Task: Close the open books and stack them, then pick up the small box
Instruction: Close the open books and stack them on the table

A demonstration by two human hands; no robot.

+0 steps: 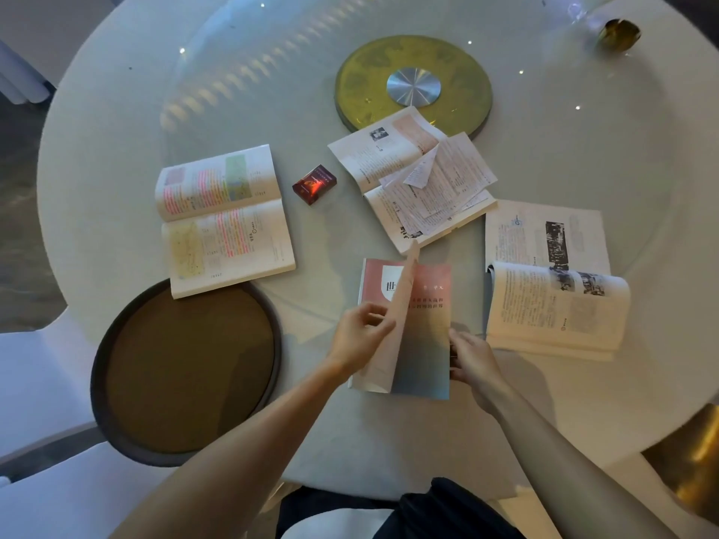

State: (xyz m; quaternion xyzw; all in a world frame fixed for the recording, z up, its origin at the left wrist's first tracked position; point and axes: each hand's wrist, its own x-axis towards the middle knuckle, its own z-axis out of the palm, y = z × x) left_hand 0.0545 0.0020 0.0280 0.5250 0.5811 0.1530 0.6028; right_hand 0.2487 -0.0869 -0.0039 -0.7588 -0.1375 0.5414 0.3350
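Four open books [225,219], one small box [314,184]; left grip [360,336] pinching pages, right grip [472,361] unclear.

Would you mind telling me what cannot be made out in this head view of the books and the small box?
- Pink book: part of its title is covered by the page the left hand holds up.
- Right hand: its fingers are tucked behind the book's right edge.
- Small red box: the print is too small to read.
- Gold object at the far right: blurred, so I cannot identify it.
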